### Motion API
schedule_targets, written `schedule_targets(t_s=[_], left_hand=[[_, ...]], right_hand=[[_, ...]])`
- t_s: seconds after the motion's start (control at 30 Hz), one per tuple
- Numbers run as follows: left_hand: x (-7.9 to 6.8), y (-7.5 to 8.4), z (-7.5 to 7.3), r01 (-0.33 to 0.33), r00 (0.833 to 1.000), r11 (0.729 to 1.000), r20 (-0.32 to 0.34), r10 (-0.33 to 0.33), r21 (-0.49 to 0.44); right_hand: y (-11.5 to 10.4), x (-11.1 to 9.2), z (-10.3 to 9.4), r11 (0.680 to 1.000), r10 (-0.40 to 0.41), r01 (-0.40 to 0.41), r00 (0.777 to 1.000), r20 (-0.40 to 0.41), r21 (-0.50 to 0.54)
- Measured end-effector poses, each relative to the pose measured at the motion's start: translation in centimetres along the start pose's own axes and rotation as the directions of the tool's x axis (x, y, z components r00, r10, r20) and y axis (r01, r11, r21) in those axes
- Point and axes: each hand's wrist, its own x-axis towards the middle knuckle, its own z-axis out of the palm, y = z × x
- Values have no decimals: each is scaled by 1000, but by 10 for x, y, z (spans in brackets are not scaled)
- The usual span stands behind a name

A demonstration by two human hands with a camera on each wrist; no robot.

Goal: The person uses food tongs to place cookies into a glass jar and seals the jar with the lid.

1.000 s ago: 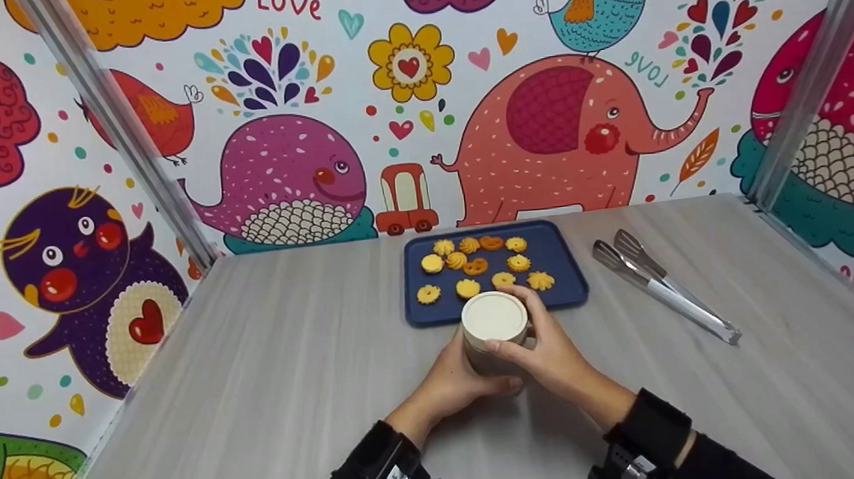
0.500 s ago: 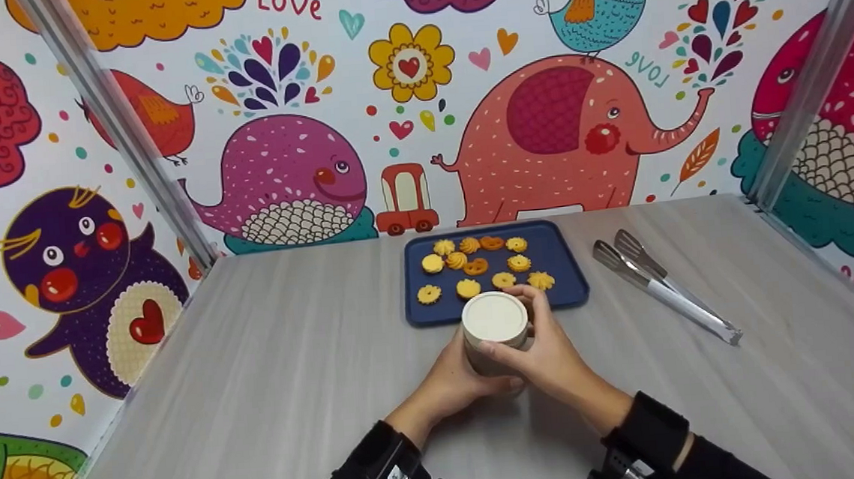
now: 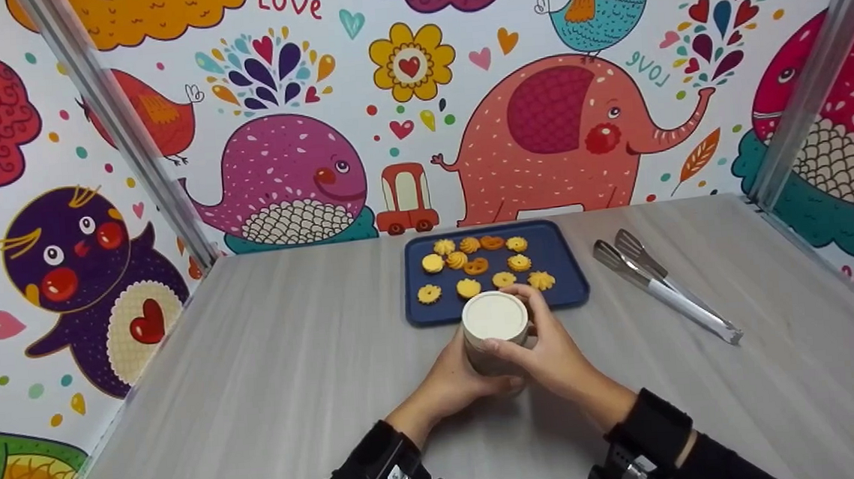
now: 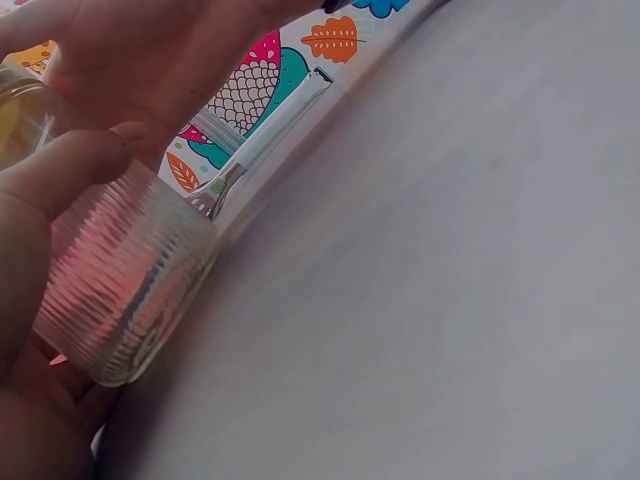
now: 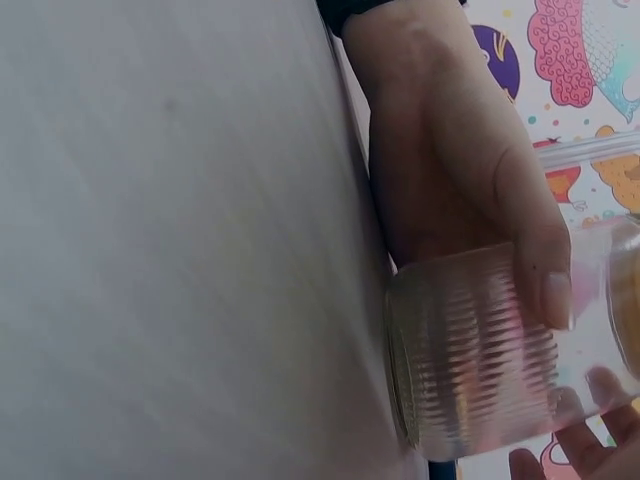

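The tabletop is overlooked from its near side in the head view; the jar is shared, close up, by right-facing left-wrist and left-facing right-wrist views.

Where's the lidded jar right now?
In the head view, the lidded jar is just right of centre, held by the left hand and right hand, on the near side of the blue tray, left of the tongs.

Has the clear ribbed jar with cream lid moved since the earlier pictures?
No, the jar shows no visible shift relative to the blue rectangular tray in the head view.
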Motion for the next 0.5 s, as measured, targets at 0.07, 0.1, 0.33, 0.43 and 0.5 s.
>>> schedule_targets(t_s=[0.07,0.1,0.33,0.43,0.5], left_hand=[[-1,0,0,5,1000,1000,-1,-5,-5],[-1,0,0,8,1000,1000,-1,-8,-8],[0,1,-1,22,1000,1000,-4,-22,-17],[0,0,-1,15,1000,1000,-4,-15,-19],[0,0,0,14,1000,1000,-6,-14,-16]], right_hand=[[2,1,-2,1000,-19,19,1000,18,17],[2,2,-3,999,-26,25,999,27,22],[3,2,-4,999,-47,47,997,59,15],[3,2,-4,999,-48,46,997,59,20],[3,2,-4,999,-46,45,997,57,21]])
